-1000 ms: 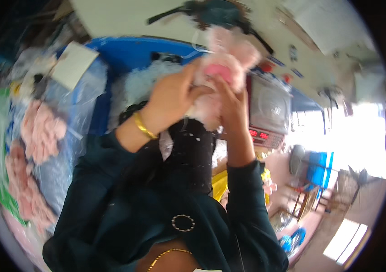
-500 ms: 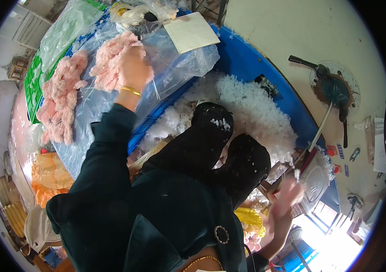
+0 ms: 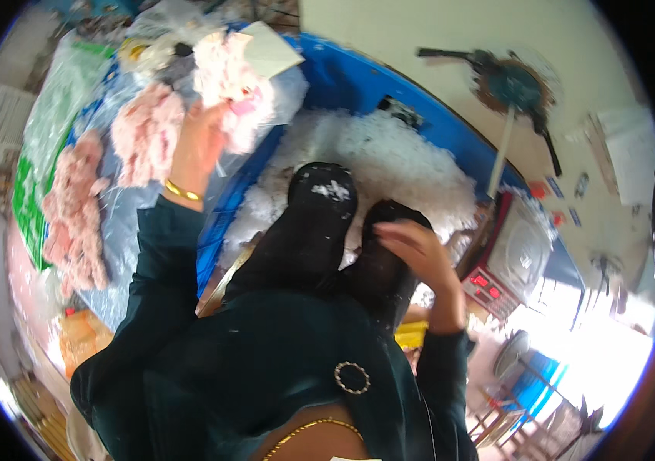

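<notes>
My left hand (image 3: pixel 198 150) is closed round a pale pink furry plush piece (image 3: pixel 237 84), raised above the plastic-covered surface at the upper left. A brighter pink patch shows on the plush. Beside it lie another pink plush piece (image 3: pixel 147 137) and a longer plush heap (image 3: pixel 75 219). My right hand (image 3: pixel 423 257) hovers over my right knee, fingers stretched out and slightly blurred, with nothing seen in them. White fluffy stuffing (image 3: pixel 389 157) is piled around my knees, with flecks stuck to my dark trousers.
A blue bin wall (image 3: pixel 450 107) curves round the stuffing. On the pale table at right stands a dark metal device (image 3: pixel 516 86) with handles and a tube. A scale (image 3: pixel 497 288) with a red display sits near my right arm. Paper (image 3: pixel 270 50) lies behind the plush.
My left hand has lifted a plush piece off the plastic. The right hand has swung from the lower right in over my right knee. The whole view has shifted.
</notes>
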Demonstrator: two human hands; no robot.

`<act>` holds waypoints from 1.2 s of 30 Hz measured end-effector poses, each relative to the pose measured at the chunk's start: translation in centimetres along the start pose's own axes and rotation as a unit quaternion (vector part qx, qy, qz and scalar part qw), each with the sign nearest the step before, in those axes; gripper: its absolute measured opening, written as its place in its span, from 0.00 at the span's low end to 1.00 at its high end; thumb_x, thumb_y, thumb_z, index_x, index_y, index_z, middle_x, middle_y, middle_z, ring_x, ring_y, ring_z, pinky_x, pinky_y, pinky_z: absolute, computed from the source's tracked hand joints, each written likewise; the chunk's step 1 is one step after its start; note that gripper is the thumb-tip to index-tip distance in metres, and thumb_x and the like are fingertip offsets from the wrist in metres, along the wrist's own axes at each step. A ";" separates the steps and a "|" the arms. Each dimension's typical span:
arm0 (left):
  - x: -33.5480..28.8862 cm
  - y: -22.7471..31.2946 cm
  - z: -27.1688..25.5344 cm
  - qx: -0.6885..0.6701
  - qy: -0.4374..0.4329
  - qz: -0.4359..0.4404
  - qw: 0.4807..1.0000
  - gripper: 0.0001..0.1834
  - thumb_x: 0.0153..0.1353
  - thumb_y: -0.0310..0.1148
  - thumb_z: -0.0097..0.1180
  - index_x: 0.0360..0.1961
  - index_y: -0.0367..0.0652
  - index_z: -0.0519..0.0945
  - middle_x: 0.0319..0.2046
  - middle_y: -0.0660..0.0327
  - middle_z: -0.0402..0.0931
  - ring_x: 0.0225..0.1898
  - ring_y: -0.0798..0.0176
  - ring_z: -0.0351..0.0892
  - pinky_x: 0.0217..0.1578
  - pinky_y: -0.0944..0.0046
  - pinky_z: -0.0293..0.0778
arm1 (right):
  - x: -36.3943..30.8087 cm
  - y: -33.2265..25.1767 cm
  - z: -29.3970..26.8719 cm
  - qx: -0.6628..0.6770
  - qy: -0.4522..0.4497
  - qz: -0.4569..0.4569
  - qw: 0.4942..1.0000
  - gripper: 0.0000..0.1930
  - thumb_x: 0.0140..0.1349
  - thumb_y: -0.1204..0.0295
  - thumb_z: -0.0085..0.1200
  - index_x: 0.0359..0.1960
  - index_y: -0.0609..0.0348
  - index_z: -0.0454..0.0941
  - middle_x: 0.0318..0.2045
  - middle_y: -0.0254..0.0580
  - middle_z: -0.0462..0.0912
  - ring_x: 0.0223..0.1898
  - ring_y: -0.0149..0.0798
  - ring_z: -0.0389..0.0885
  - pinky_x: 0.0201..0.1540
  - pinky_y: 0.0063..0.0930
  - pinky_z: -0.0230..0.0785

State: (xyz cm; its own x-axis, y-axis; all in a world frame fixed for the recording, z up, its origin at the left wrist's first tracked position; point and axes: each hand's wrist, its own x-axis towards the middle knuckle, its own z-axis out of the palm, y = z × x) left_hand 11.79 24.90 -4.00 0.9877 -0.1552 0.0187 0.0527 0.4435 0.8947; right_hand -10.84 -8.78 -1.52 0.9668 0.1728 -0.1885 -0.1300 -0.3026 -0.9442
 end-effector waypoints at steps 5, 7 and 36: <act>-7.4 -3.7 14.7 -0.225 -0.151 -0.146 0.951 0.19 0.59 0.21 0.53 0.53 0.30 0.72 0.49 0.57 0.76 0.51 0.63 0.75 0.52 0.65 0.68 | 7.5 2.1 5.8 0.480 -0.078 -0.206 0.849 0.32 0.68 0.51 0.42 0.68 0.55 0.53 0.64 0.40 0.64 0.63 0.37 0.63 0.61 0.36 0.60; -9.4 -4.6 15.8 -0.002 -0.195 -0.032 0.980 0.18 0.59 0.20 0.54 0.52 0.32 0.73 0.50 0.57 0.76 0.51 0.64 0.75 0.53 0.66 0.68 | 8.3 0.2 5.8 0.651 0.085 -0.203 0.726 0.32 0.69 0.50 0.39 0.68 0.56 0.52 0.65 0.39 0.61 0.65 0.38 0.59 0.64 0.38 0.54; -8.0 -5.9 21.2 0.144 -0.481 0.007 0.865 0.16 0.55 0.26 0.61 0.45 0.38 0.76 0.38 0.65 0.78 0.40 0.66 0.78 0.42 0.67 0.73 | -2.8 -1.7 -4.4 0.323 0.039 -0.002 0.946 0.38 0.42 0.71 0.73 0.57 0.62 0.67 0.49 0.37 0.77 0.50 0.33 0.73 0.54 0.28 0.65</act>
State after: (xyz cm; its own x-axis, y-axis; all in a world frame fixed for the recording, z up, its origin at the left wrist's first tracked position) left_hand 0.43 4.88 0.06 0.4005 -0.8762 0.2683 -0.1338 0.2337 0.9630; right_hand -12.35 -12.89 1.84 0.9777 0.0956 -0.1871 -0.2087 0.3378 -0.9178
